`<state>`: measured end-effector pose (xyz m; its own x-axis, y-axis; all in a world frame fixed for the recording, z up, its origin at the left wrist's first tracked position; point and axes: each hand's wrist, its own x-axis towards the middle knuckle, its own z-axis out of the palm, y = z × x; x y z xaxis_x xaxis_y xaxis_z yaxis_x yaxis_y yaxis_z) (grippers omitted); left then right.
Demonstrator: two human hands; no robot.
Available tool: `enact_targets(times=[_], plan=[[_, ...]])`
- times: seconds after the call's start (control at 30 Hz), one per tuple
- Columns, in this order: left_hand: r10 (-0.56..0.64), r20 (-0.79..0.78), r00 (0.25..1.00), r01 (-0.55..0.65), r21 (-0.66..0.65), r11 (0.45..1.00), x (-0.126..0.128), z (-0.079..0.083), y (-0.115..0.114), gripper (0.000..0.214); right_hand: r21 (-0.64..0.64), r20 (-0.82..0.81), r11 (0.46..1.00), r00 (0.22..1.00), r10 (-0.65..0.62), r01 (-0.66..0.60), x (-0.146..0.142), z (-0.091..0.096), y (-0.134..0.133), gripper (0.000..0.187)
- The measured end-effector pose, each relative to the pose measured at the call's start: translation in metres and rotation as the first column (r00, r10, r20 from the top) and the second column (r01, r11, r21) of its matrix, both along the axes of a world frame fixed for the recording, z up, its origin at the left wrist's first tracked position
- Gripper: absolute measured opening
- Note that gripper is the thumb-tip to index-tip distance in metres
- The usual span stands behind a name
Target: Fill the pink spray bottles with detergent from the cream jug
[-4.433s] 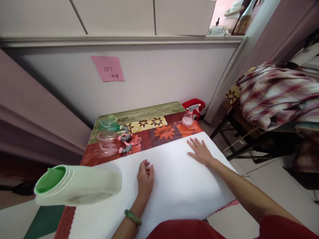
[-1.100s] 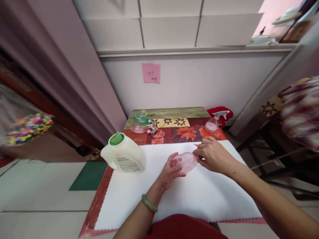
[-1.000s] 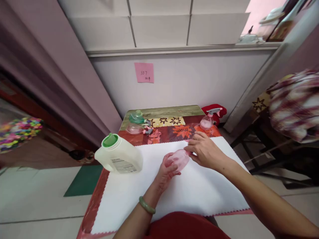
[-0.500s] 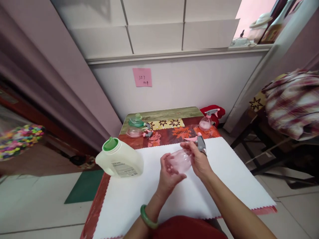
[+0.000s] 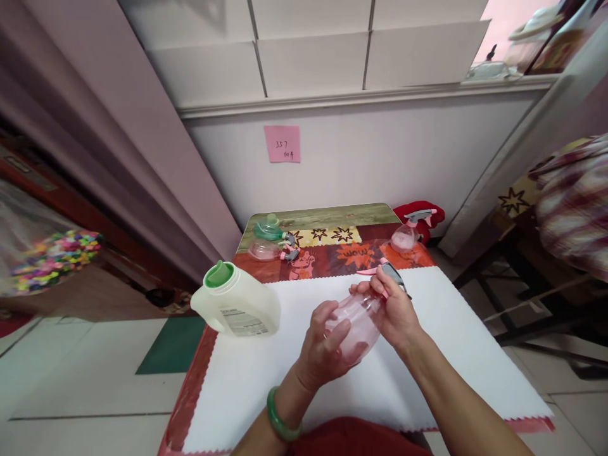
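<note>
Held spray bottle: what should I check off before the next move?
1. Left hand on the body of the held spray bottle: ok, fingers around it.
2. Right hand at the neck: ok, just below the spray head.
3. Spray head fully tightened: cannot tell, the fingers hide the joint.
4. Held spray bottle upright: not ok, it is tilted.
5. White jug apart from both hands: ok.
6. Spray bottle at the far right upright: ok.

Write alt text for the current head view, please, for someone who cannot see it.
The left hand cups a rounded, translucent pink spray bottle, the right hand gripping near its grey-and-pink trigger head, above a white mat. A pale plastic jug with a green top stands at left; another pink spray bottle stands back right.
</note>
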<state>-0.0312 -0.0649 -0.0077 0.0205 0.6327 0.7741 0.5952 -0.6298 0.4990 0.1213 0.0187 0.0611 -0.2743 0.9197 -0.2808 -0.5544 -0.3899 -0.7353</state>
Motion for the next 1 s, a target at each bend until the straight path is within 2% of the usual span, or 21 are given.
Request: enact_targets(times=[0.1, 0.2, 0.27, 0.3, 0.33, 0.4, 0.47, 0.5, 0.53, 0.6, 0.63, 0.67, 0.7, 0.73, 0.77, 0.8, 0.83, 0.87, 0.9, 0.93, 1.0], plan=[[-0.021, 0.058, 0.998, 0.022, -0.006, 1.0, 0.004, 0.006, 0.0, 0.07, -0.018, -0.004, 1.0, 1.0, 0.012, -0.012, 0.002, 0.001, 0.002, 0.06], [-0.052, 0.264, 0.963, 0.077, -0.088, 0.993, 0.013, 0.008, -0.001, 0.086, -0.018, -0.006, 1.0, 1.0, 0.01, -0.01, 0.0, 0.003, 0.003, 0.06], [-0.052, 0.48, 0.876, 0.163, -0.192, 0.968, 0.019, 0.011, -0.002, 0.089, 0.005, 0.011, 1.0, 1.0, 0.009, -0.009, -0.003, 0.005, 0.005, 0.061], [-0.031, 0.596, 0.803, 0.224, -0.254, 0.941, 0.022, 0.013, -0.003, 0.086, 0.028, 0.025, 1.0, 1.0, 0.01, -0.011, -0.005, 0.007, 0.006, 0.062], [0.003, 0.708, 0.706, 0.302, -0.306, 0.903, 0.024, 0.015, -0.002, 0.083, 0.058, 0.04, 0.998, 0.999, 0.013, -0.015, -0.008, 0.008, 0.008, 0.063], [0.106, 0.88, 0.463, 0.493, -0.354, 0.795, 0.024, 0.021, 0.0, 0.074, 0.137, 0.073, 0.99, 0.997, 0.017, -0.027, -0.014, 0.011, 0.01, 0.062], [0.235, 0.94, 0.249, 0.672, -0.342, 0.656, 0.018, 0.025, 0.003, 0.068, 0.203, 0.107, 0.978, 0.994, 0.03, -0.051, -0.02, 0.012, 0.013, 0.062], [0.297, 0.937, 0.186, 0.749, -0.331, 0.575, 0.014, 0.027, 0.005, 0.067, 0.227, 0.122, 0.971, 0.992, 0.041, -0.069, -0.023, 0.012, 0.014, 0.061], [0.356, 0.922, 0.153, 0.813, -0.322, 0.486, 0.01, 0.028, 0.007, 0.071, 0.244, 0.134, 0.966, 0.989, 0.058, -0.089, -0.025, 0.012, 0.016, 0.06], [0.428, 0.891, 0.15, 0.898, -0.304, 0.319, 0.002, 0.029, 0.01, 0.086, 0.261, 0.14, 0.957, 0.985, 0.096, -0.13, -0.029, 0.011, 0.019, 0.059], [0.437, 0.886, 0.156, 0.919, -0.293, 0.265, 0.0, 0.028, 0.01, 0.095, 0.262, 0.134, 0.956, 0.986, 0.103, -0.135, -0.03, 0.01, 0.02, 0.058], [0.434, 0.887, 0.158, 0.923, -0.289, 0.254, 0.0, 0.026, 0.01, 0.102, 0.258, 0.123, 0.958, 0.988, 0.098, -0.127, -0.032, 0.009, 0.022, 0.058], [0.41, 0.896, 0.168, 0.904, -0.306, 0.298, 0.0, 0.023, 0.009, 0.104, 0.249, 0.11, 0.963, 0.991, 0.081, -0.106, -0.033, 0.008, 0.023, 0.058], [0.362, 0.909, 0.206, 0.848, -0.351, 0.398, 0.001, 0.02, 0.008, 0.1, 0.236, 0.096, 0.969, 0.994, 0.053, -0.075, -0.034, 0.007, 0.025, 0.058], [0.297, 0.912, 0.284, 0.744, -0.405, 0.531, 0.002, 0.017, 0.008, 0.094, 0.217, 0.081, 0.976, 0.997, 0.018, -0.035, -0.036, 0.007, 0.027, 0.058], [0.228, 0.881, 0.414, 0.59, -0.45, 0.67, 0.002, 0.013, 0.007, 0.09, 0.192, 0.065, 0.981, 0.998, -0.014, 0.001, -0.037, 0.006, 0.028, 0.057], [0.174, 0.795, 0.581, 0.392, -0.46, 0.797, 0.002, 0.01, 0.007, 0.094, 0.163, 0.048, 0.986, 0.998, -0.042, 0.034, -0.038, 0.006, 0.029, 0.057], [0.146, 0.645, 0.75, 0.181, -0.413, 0.893, 0.001, 0.007, 0.008, 0.103, 0.133, 0.031, 0.989, 0.998, -0.063, 0.058, -0.039, 0.006, 0.029, 0.057], [0.152, 0.448, 0.881, -0.003, -0.316, 0.949, -0.001, 0.005, 0.009, 0.11, 0.106, 0.015, 0.991, 0.997, -0.08, 0.078, -0.04, 0.006, 0.029, 0.056], [0.184, 0.249, 0.951, -0.136, -0.198, 0.971, -0.004, 0.005, 0.011, 0.11, 0.086, 0.004, 0.992, 0.996, -0.089, 0.089, -0.041, 0.007, 0.029, 0.056], [0.262, -0.017, 0.965, -0.263, -0.01, 0.965, -0.01, 0.006, 0.013, 0.098, 0.07, -0.003, 0.994, 0.996, -0.087, 0.087, -0.042, 0.009, 0.029, 0.057]])
